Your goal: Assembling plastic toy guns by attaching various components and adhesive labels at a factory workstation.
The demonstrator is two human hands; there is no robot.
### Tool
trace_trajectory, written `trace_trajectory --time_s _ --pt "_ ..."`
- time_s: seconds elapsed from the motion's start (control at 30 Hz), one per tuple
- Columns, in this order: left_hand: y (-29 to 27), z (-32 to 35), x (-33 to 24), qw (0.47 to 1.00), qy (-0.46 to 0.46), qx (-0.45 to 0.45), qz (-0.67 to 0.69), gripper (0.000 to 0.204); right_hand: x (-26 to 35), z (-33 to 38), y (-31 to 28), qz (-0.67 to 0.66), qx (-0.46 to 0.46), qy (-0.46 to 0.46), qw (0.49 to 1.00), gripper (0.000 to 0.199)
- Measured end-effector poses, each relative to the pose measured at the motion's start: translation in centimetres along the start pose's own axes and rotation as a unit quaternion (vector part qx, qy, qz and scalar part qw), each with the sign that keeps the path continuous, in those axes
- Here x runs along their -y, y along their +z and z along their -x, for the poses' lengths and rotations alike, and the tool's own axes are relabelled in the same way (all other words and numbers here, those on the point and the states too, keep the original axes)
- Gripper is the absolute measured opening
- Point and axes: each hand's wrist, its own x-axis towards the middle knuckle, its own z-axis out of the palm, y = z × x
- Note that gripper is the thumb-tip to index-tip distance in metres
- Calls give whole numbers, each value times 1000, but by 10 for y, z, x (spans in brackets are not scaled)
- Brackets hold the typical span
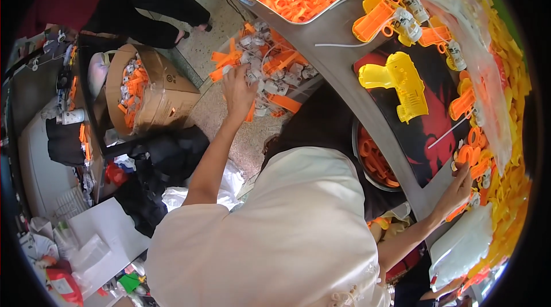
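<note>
At eleven o'clock my left hand (239,90) curls over the orange-and-white parts (282,77); towards four, my right hand (456,193) meets a ringed orange piece (469,153). I can't tell whether either grips. Likely I'm picking up pieces; the next move calls for a precise pinch on smooth plastic. A hollow, ribbed yellow shell (403,84) lies at two.

The table edge (338,68) leaves passage beside the obstructing yellow shell (408,86).

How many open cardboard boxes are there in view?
1: the cardboard box, holding orange and white parts, stands left of the person's left hand, which touches a similar pile. Others may be hidden.
</note>
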Motion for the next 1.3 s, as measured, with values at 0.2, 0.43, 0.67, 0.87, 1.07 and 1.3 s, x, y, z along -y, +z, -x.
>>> trace_trajectory --time_s 0.2,0.43,0.67,0.87,1.07,1.3 --pt "49 -23 14 990 116 50 -61 50 -6 23 17 -40 23 33 998 41" --pt "4 -66 10 972 -54 179 144 39 16 27 11 -90 4 37 995 40" --pt "9 -41 40 992 -76 85 53 34 9 33 19 -76 34 17 996 38" --pt "-7 -17 -22 968 243 37 49 30 6 43 25 -105 -1 14 994 35" --pt "44 1 -44 897 360 254 -44 34 25 52 19 -68 48 -5 997 34" --pt "39 -27 -8 812 452 340 -143 43 22 65 16 -74 52 16 996 35"
